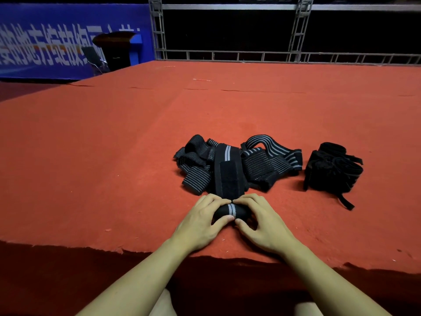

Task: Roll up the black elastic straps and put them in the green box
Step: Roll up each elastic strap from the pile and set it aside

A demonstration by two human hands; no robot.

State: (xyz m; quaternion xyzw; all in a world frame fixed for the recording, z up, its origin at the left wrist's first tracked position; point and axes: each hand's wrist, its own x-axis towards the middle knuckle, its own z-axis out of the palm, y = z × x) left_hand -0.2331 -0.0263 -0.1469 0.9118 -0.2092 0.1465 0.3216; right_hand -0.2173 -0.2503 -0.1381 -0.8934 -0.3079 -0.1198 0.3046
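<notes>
A partly rolled black elastic strap with a grey stripe lies on the red carpet near the front edge. My left hand grips its left end and my right hand grips its right end, fingers curled over the roll. The unrolled part of this strap runs away from me into a loose heap of black striped straps. A second bundle of plain black straps sits to the right. No green box is in view.
The red carpeted platform stretches far ahead and to the left. Its frayed front edge runs just below my wrists. A metal truss railing closes the far side, with a blue banner at the back left.
</notes>
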